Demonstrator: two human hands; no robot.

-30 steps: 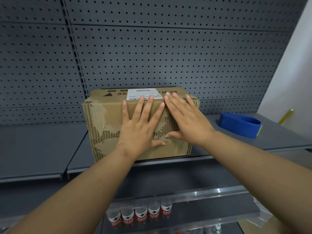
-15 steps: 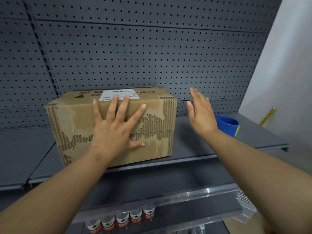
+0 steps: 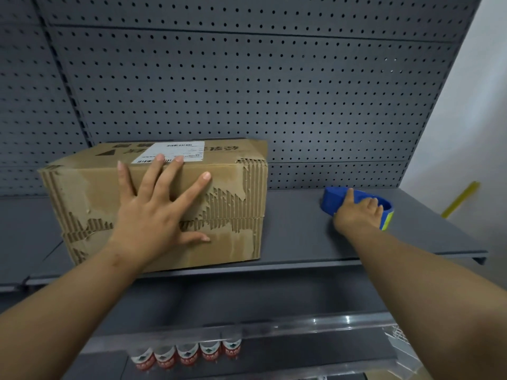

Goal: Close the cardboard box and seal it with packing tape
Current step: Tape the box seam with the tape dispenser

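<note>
A worn brown cardboard box [image 3: 236,229] with a white label on top lies on its side on the grey shelf [image 3: 296,242], flaps shut toward me. My left hand [image 3: 156,212] presses flat against the flaps, fingers spread. To the right, my right hand [image 3: 356,215] rests on a blue tape dispenser [image 3: 333,200] with a yellow-green edge, fingers curled over its top rim.
Grey pegboard [image 3: 247,91] backs the shelf. A yellow stick [image 3: 461,198] leans by the white wall at the right. On the lower shelf, several bottles with red-and-white labels [image 3: 189,355] stand behind a clear plastic rail [image 3: 301,327].
My right hand left the box front, swung right and came down on the blue tape dispenser. My left hand stayed pressed on the box. The view shifted right.
</note>
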